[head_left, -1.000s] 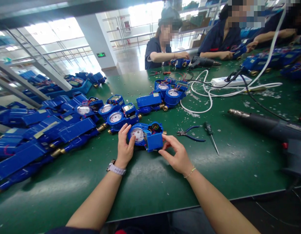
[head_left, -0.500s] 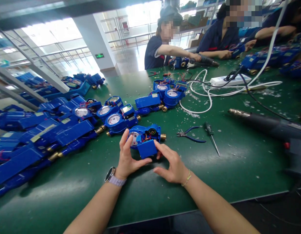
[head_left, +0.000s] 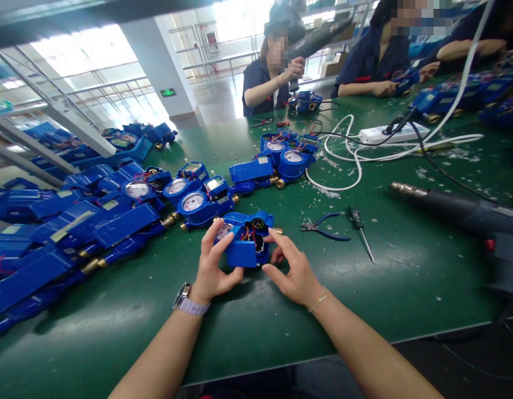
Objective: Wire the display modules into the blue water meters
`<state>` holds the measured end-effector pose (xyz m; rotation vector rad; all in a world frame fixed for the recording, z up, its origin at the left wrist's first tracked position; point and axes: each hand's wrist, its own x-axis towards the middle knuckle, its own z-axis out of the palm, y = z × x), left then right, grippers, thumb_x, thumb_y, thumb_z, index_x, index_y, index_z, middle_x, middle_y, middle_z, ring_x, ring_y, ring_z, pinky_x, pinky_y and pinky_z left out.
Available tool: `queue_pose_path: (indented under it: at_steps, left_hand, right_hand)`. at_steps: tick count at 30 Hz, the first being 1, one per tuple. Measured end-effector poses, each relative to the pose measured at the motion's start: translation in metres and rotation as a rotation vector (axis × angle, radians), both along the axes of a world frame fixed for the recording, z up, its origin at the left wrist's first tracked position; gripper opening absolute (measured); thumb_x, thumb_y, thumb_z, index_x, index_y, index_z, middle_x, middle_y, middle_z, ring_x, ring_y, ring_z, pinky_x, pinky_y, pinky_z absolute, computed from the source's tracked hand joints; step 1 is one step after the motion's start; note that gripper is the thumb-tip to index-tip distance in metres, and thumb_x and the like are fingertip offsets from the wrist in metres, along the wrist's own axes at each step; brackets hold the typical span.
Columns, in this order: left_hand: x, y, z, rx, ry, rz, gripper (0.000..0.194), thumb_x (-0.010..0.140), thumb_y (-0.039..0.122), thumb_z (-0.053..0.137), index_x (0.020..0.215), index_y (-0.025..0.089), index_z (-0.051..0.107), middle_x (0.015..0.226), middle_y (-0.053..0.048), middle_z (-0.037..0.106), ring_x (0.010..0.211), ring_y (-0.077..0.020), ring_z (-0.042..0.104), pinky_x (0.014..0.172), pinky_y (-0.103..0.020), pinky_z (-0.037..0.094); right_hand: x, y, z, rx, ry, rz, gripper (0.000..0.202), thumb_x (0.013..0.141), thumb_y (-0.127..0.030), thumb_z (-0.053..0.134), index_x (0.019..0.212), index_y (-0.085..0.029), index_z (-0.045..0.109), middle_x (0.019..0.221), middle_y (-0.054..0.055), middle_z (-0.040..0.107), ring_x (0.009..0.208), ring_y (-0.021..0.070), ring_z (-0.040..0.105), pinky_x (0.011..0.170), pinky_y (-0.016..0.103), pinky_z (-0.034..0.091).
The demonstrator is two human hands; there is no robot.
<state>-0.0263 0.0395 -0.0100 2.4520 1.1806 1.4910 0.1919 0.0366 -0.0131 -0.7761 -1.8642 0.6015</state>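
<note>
In front of me on the bench lies a blue water meter point(head_left: 263, 217) with its electronics housing uncovered, showing coloured wires and a round black part inside. My left hand point(head_left: 214, 272) pinches a flat blue cover point(head_left: 241, 254) that hangs over the front left of that housing, its fingers reaching across the dial. At the meter's right end, by the brass fitting, my right hand point(head_left: 295, 275) curls its fingers and thumb against the body. Beyond my left hand sit other open water meters point(head_left: 193, 203) with white dials.
Cutting pliers point(head_left: 326, 227) and a screwdriver point(head_left: 360, 230) lie right of the meter. A heat gun point(head_left: 451, 208) rests further right. Behind are a power strip point(head_left: 391, 134) and looping white cable. Blue meters point(head_left: 73, 221) pile up at left. Co-workers sit across; one person point(head_left: 265, 83) raises a heat gun.
The blue cover has shifted left with my left hand, exposing more of the housing's inside. My right hand has moved from the cover to the meter's right end. A co-worker has lifted a heat gun.
</note>
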Motion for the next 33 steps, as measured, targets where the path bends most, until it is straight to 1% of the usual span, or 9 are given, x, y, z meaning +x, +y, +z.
queue_pose_path:
  at_steps: [4, 6, 10, 16, 20, 23, 27, 30, 33]
  left_hand:
    - [-0.003, -0.002, 0.0, -0.028, -0.021, -0.023, 0.072, 0.069, 0.016, 0.065, 0.137, 0.026, 0.042, 0.155, -0.012, 0.027, 0.141, -0.0388, 0.03, 0.111, -0.062, 0.032]
    - [-0.004, -0.002, -0.001, -0.037, -0.045, -0.04, 0.069, 0.069, 0.017, 0.064, 0.134, 0.025, 0.043, 0.155, -0.012, 0.026, 0.142, -0.0386, 0.029, 0.111, -0.062, 0.03]
    - [-0.008, -0.001, -0.003, -0.066, -0.061, -0.072, 0.063, 0.073, 0.024, 0.068, 0.131, 0.024, 0.043, 0.157, -0.014, 0.02, 0.143, -0.0388, 0.026, 0.112, -0.063, 0.028]
    - [-0.002, -0.003, -0.006, -0.109, -0.246, -0.11, 0.069, 0.069, 0.068, 0.068, 0.118, 0.023, 0.048, 0.155, -0.016, 0.023, 0.141, -0.0393, 0.031, 0.111, -0.062, 0.03]
    - [0.006, -0.007, -0.007, -0.177, -0.382, 0.007, 0.056, 0.074, 0.068, 0.063, 0.103, 0.022, 0.052, 0.147, -0.015, 0.039, 0.137, -0.0357, 0.038, 0.11, -0.058, 0.032]
    - [0.007, -0.009, -0.007, -0.218, -0.448, 0.048, 0.059, 0.079, 0.074, 0.05, 0.104, 0.021, 0.055, 0.144, -0.015, 0.044, 0.135, -0.0351, 0.039, 0.109, -0.055, 0.033]
    - [0.002, -0.005, -0.011, -0.216, -0.429, 0.091, 0.054, 0.078, 0.059, 0.065, 0.115, 0.021, 0.056, 0.14, -0.014, 0.049, 0.132, -0.0339, 0.045, 0.109, -0.053, 0.037]
    - [-0.003, -0.001, -0.019, -0.215, -0.477, 0.064, 0.063, 0.071, 0.044, 0.077, 0.125, 0.023, 0.051, 0.142, -0.013, 0.048, 0.129, -0.0338, 0.05, 0.108, -0.055, 0.04]
    - [-0.002, 0.006, -0.028, -0.258, -0.459, 0.051, 0.065, 0.069, 0.033, 0.079, 0.126, 0.024, 0.051, 0.142, -0.012, 0.048, 0.136, -0.0358, 0.042, 0.113, -0.059, 0.033]
  right_hand:
    - [0.0, 0.0, 0.0, 0.028, -0.035, -0.004, 0.057, 0.092, -0.033, 0.056, 0.144, -0.023, 0.035, 0.122, 0.011, 0.058, 0.071, 0.0125, 0.057, 0.071, 0.03, 0.055]
    - [0.0, -0.001, 0.001, 0.076, -0.059, 0.026, 0.054, 0.091, -0.031, 0.058, 0.141, -0.022, 0.04, 0.125, 0.011, 0.058, 0.088, 0.0166, 0.062, 0.077, 0.031, 0.056]
    - [-0.001, -0.003, -0.001, 0.169, -0.155, 0.143, 0.051, 0.091, -0.04, 0.058, 0.137, -0.02, 0.046, 0.131, 0.012, 0.056, 0.119, 0.0234, 0.056, 0.096, 0.038, 0.052]
    - [-0.004, -0.005, -0.002, 0.168, -0.219, 0.188, 0.054, 0.091, -0.049, 0.055, 0.134, -0.018, 0.049, 0.133, 0.015, 0.054, 0.117, 0.024, 0.057, 0.092, 0.037, 0.053]
    - [-0.005, -0.006, -0.001, 0.19, -0.258, 0.186, 0.049, 0.09, -0.052, 0.054, 0.125, -0.017, 0.058, 0.128, 0.015, 0.056, 0.11, 0.0227, 0.061, 0.085, 0.035, 0.055]
    - [-0.006, -0.007, -0.002, 0.199, -0.285, 0.204, 0.047, 0.089, -0.056, 0.054, 0.116, -0.018, 0.064, 0.124, 0.012, 0.059, 0.105, 0.0207, 0.063, 0.084, 0.032, 0.055]
    - [-0.008, -0.007, -0.006, 0.206, -0.319, 0.189, 0.048, 0.085, -0.059, 0.058, 0.112, -0.02, 0.065, 0.12, 0.008, 0.062, 0.102, 0.018, 0.064, 0.082, 0.028, 0.055]
    - [-0.008, -0.004, -0.005, 0.215, -0.295, 0.152, 0.047, 0.085, -0.059, 0.06, 0.109, -0.019, 0.066, 0.116, 0.006, 0.064, 0.099, 0.0147, 0.065, 0.083, 0.025, 0.054]
    - [-0.002, 0.0, -0.002, 0.21, -0.2, 0.081, 0.044, 0.085, -0.056, 0.06, 0.106, -0.018, 0.066, 0.113, 0.006, 0.066, 0.099, 0.0123, 0.064, 0.089, 0.022, 0.052]
